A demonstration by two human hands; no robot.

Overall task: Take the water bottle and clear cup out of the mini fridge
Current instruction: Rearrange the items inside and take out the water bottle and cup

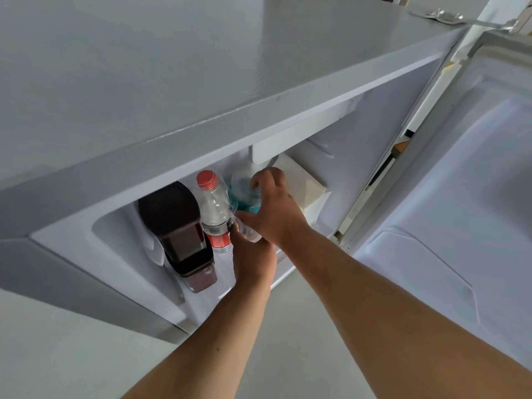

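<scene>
The mini fridge (201,82) stands open below me. On its floor, a water bottle (214,210) with a red cap and red label stands upright. Right beside it is a clear cup (243,194) with blue contents, tilted. My right hand (273,211) grips the cup from the right, fingers over its top and thumb across its front. My left hand (253,260) reaches in from below and holds the cup's clear lower part, its thumb next to the bottle's label. My left fingers are hidden behind the hand.
Two stacked dark brown containers (178,226) stand left of the bottle. A white box (302,182) sits at the fridge's back right. The fridge door (460,197) is swung open on the right. A white compartment hangs under the fridge ceiling above the cup.
</scene>
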